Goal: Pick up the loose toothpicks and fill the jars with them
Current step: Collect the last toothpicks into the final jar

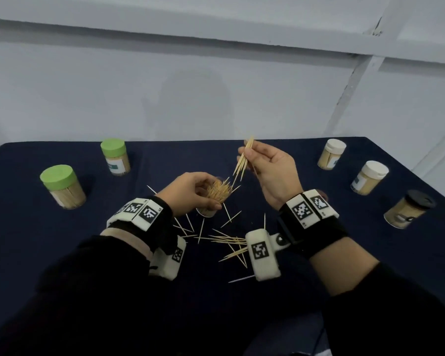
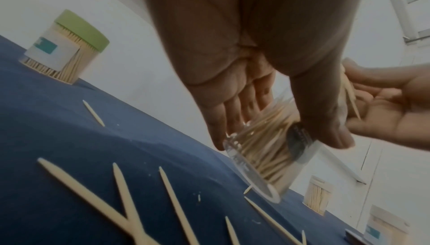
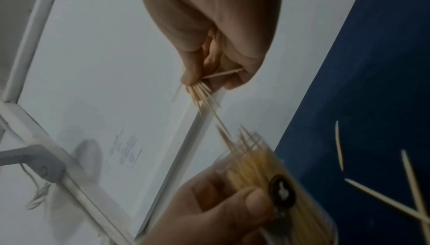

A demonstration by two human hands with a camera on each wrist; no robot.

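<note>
A: Where's the open jar (image 1: 214,199)?
B: Above the middle of the blue table (image 1: 62,240), in the left hand (image 1: 188,192); fingers wrap its clear side. It's tilted, mouth aimed up toward the right hand (image 1: 271,168), packed with sticks.

A: And the right hand?
B: Thumb and fingers pinch a small bundle (image 1: 243,160). Its long axis runs steeply, lower tips pointing down-left at the jar's mouth.

A: Counts?
B: Five closed jars: two green-lidded (image 1: 62,187) on the left; two white-lidded (image 1: 370,181) and one black-lidded (image 1: 409,209) on the right. The loose toothpicks (image 1: 226,240) near the wrists lie flat, crossed every way; too tangled to count
</note>
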